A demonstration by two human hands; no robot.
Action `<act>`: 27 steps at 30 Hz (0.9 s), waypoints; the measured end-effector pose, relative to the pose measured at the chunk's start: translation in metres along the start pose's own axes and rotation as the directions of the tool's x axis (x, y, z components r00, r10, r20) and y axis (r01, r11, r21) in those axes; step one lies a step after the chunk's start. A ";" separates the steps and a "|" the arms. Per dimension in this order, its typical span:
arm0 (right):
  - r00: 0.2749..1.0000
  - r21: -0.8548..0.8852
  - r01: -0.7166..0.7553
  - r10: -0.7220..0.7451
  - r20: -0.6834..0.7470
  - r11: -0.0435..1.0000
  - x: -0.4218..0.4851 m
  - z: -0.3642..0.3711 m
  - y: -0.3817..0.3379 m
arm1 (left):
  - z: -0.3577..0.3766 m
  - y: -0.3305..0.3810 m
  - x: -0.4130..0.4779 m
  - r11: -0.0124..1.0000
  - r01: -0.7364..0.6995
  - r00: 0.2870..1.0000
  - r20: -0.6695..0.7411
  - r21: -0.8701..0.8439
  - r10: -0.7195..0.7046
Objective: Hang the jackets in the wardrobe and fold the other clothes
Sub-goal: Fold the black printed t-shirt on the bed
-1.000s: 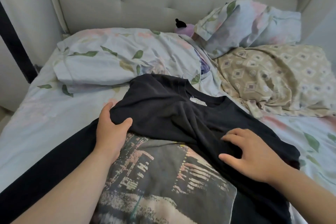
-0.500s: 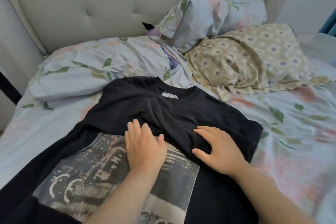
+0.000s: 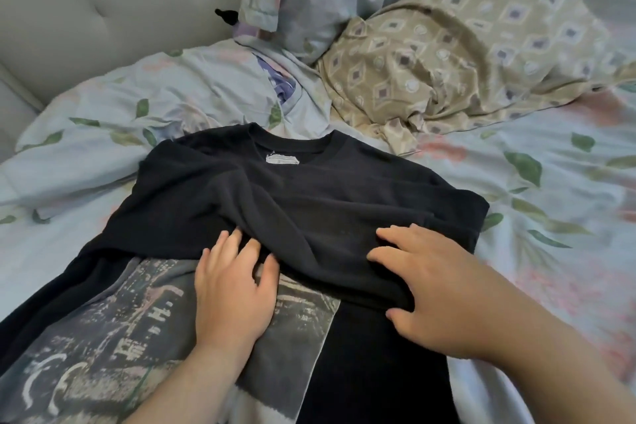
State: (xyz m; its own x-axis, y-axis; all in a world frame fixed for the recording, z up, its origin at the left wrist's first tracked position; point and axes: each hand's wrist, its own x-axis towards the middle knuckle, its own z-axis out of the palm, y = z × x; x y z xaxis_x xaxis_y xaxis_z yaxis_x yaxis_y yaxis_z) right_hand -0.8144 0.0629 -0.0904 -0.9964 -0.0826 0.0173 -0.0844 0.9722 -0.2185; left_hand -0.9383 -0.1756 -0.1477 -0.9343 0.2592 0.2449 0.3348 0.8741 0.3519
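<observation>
Now the left hand (image 3: pixel 234 289) has slid from the edge of the black T-shirt (image 3: pixel 309 189) onto its print, beside the right hand (image 3: pixel 430 289). Both grips lie open, pressing it flat on the bed (image 3: pixel 550 203); the fold seems set.

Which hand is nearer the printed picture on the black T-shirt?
Left. The left hand lies flat on the printed picture; the right hand rests off it to the right, on the black T-shirt where it is folded.
</observation>
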 end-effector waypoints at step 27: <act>0.849 0.884 -0.040 0.451 0.276 -0.467 0.004 -0.031 0.043 | -0.063 -0.001 0.034 0.966 -0.120 0.980 -0.185 -0.228 0.078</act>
State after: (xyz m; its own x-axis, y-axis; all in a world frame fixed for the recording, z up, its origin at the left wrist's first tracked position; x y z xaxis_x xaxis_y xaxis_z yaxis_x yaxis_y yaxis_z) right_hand -0.8223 0.1113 -0.0692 -0.8835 0.3075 -0.3533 0.0801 -0.6439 -0.7609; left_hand -0.9626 -0.1936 -0.0828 -0.8665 0.2456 0.4346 0.4633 0.7199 0.5168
